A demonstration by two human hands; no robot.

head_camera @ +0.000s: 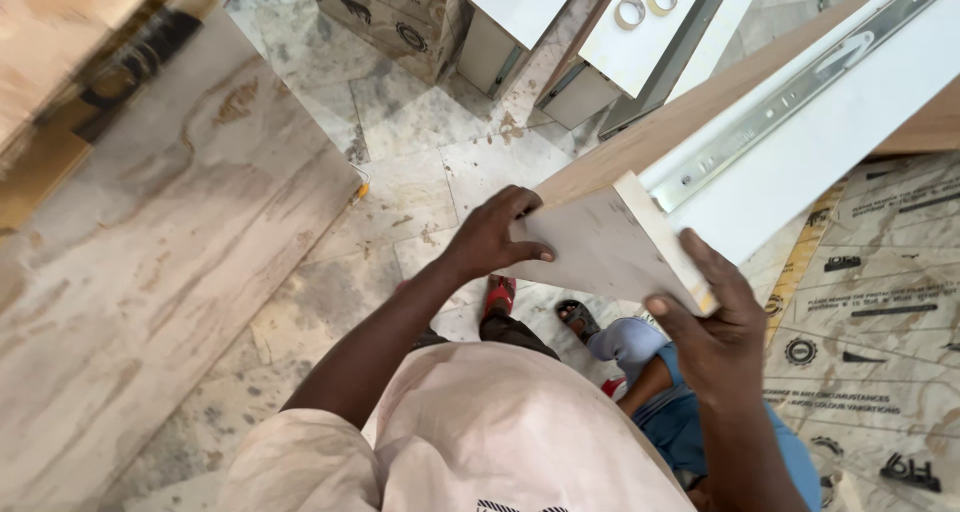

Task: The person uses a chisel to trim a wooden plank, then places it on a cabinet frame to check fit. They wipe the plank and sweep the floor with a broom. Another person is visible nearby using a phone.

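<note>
Board (pixel 600 252), small and pale with a light edge strip, was held between both hands at chest level, tilted with its far corner raised. The left hand (pixel 500 234) was closed on the near left edge, fingers curled over the top face and thumb laid along the edge. The right hand (pixel 715 317) was clamped on the lower right corner, thumb pressed on the edge strip and fingers wrapped beneath; the fingertips were hidden under the board.

Just beyond the right-hand grip, a long white panel (pixel 830 122) was seen running up and to the right, with a metal drawer slide (pixel 790 97) fixed along its length. The board's far edge was touching or very nearly touching the end of this panel; the exact contact could not be told. A wooden strip (pixel 650 132) was noted along the panel's far side.

Below the grip, a second person in blue clothing (pixel 670 412) was partly visible, crouched near the floor. A red sandal (pixel 498 297) and a dark sandal (pixel 578 317) were observed under the board on the marble floor (pixel 420 172).

Beyond the left hand, white drawer boxes (pixel 620 42) with two round rings on top were recorded. Well to the left of the grip, a large plywood sheet (pixel 150 272) was lying flat. Printed cardboard (pixel 880 312) was spread to the right of the right hand.
</note>
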